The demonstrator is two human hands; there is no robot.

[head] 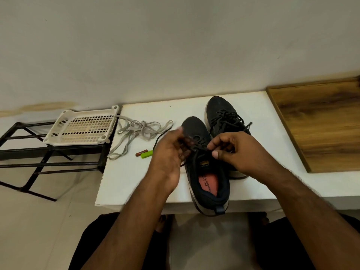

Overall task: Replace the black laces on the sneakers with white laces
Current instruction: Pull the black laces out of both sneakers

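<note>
Two black sneakers stand on a white table point(136, 184). The near sneaker point(208, 184) has a red insole, and its heel hangs over the front edge. The far sneaker point(224, 112) behind it carries tied black laces point(228, 117). My left hand point(169, 152) is blurred at the near sneaker's left side, fingers curled at its black lace point(161, 136), which trails off to the left. My right hand point(233, 152) pinches the lace at the tongue's top. A bundle of white laces point(136, 131) lies on the table to the left.
A brown battery point(140, 153) and a green battery point(146, 154) lie by the white laces. A white perforated tray point(64, 131) rests on a black metal rack point(25, 152) left of the table. A wooden board point(321, 123) covers the table's right end.
</note>
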